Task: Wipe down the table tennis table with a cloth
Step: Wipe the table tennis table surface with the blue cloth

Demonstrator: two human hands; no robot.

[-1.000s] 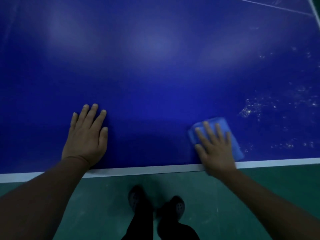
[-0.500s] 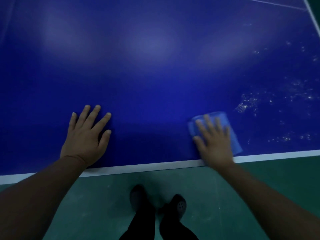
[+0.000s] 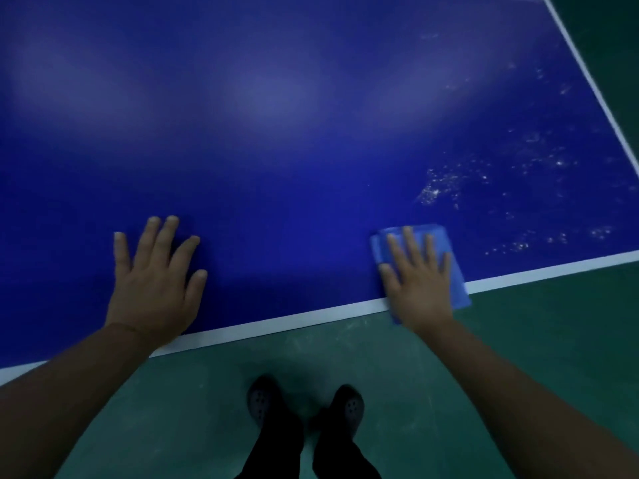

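Right hand, fingers spread, presses blue cloth flat at worktop edge; left hand rests splayed, palm down.

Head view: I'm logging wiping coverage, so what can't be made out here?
- Table: far and left parts cut off by the frame edges.
- Cloth: mostly hidden under the right hand.
- White specks: too small to tell dust from droplets.
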